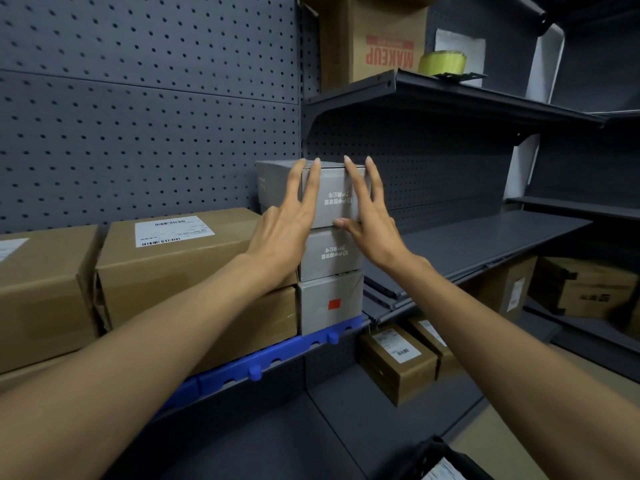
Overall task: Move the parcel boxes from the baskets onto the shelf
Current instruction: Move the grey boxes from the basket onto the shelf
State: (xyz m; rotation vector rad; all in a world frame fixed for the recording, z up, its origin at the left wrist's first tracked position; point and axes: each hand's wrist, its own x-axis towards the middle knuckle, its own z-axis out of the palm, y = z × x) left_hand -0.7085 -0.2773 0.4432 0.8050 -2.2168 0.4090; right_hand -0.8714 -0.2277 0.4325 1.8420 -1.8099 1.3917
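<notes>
grey pegboard (149, 109) backs the shelf (277, 362) you face, its front edge trimmed in blue. your left hand (280, 230) and right hand (372, 226) both reach forward, arms nearly straight, fingers spread wide and flat against the front of the top grey box (334, 195). your right thumb lies along that box's lower edge. under your fingers two more grey boxes stack beneath it, the middle grey box (329, 256) and the bottom grey box (329, 304) with a red sticker. left of your left fingers sit large brown cartons (180, 258), labels up. right of your right fingers the neighbouring shelf board (485, 237) lies bare. above your fingertips a carton marked makeup (377, 39) stands beside a yellow tape roll (441, 62). below, small brown parcels (394, 362) rest on a lower level.
</notes>
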